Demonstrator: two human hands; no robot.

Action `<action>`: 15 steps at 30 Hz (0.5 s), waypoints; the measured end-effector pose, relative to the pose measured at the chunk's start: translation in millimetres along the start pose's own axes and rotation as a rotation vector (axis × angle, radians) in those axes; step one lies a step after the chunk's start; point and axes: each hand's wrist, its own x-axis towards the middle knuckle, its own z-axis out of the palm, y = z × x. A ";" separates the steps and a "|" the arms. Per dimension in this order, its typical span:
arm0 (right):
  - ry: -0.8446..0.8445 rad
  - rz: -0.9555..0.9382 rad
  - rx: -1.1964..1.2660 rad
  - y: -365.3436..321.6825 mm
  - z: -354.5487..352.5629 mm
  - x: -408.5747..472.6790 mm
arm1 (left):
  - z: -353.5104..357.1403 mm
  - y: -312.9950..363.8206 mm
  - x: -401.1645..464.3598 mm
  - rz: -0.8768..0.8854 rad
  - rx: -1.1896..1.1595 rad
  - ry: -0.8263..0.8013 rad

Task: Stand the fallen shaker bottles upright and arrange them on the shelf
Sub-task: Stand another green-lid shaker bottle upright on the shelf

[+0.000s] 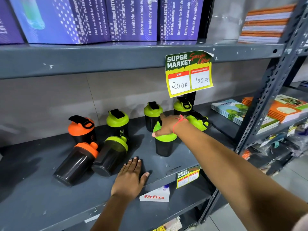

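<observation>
Black shaker bottles with green or orange lids stand and lie on the grey shelf (41, 194). My right hand (166, 125) grips the green lid of an upright shaker (164, 147) in the middle. My left hand (130, 179) rests flat and open on the shelf near the front edge. Just left of it, an orange-lidded shaker (75, 162) and a green-lidded shaker (110, 155) lie on their sides. Another green-lidded one (199, 121) lies fallen behind my right wrist. Upright at the back are an orange-lidded shaker (81, 129) and three green-lidded ones (117, 122), (152, 114), (181, 105).
A yellow price sign (189, 74) hangs from the shelf above, which holds purple boxes (133, 19). Stacked books (230, 110) lie at the shelf's right end, beside a perforated metal upright (266, 94). A smaller price tag (188, 176) is on the front edge.
</observation>
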 end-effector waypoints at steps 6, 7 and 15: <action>-0.075 -0.121 0.038 5.3 -11.0 2.9 | -2.2 2.1 -2.4 -0.019 0.007 -0.005; -0.029 -0.103 0.046 4.7 -9.4 2.2 | -2.7 3.0 -2.7 -0.020 -0.003 -0.002; 0.057 -0.027 0.019 0.5 -5.3 1.0 | -5.9 9.1 -9.5 -0.077 0.012 0.005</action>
